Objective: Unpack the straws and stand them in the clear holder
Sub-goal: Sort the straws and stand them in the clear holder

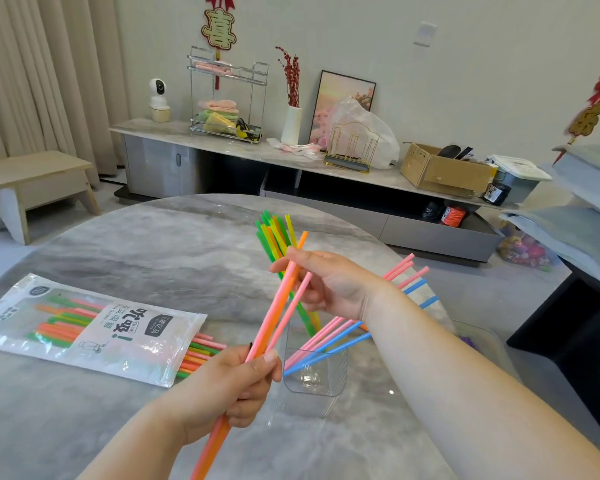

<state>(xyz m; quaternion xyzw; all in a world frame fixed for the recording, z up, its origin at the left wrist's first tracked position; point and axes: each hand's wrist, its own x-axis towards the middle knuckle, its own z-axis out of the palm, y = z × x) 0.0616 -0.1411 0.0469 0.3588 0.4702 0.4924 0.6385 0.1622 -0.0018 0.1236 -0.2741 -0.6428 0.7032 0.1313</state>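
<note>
My left hand [234, 386] grips a small bunch of pink and orange straws [274, 313] near their lower part, slanting up to the right. My right hand [329, 282] pinches the upper part of one pink straw from that bunch. Just behind the hands stands the clear holder [314, 372], with pink and blue straws [406, 278] leaning right and green and yellow straws [274, 233] leaning back left. The straw package [90, 327] lies flat on the table at the left, its open end toward the holder, with several straws sticking out.
The round grey marble table [153, 251] carries everything. A clear container [478, 341] sits at its right edge behind my right forearm. Beyond the table are a low sideboard [291, 157] with clutter, a wooden stool [32, 181] at the left and a dark cabinet at the right.
</note>
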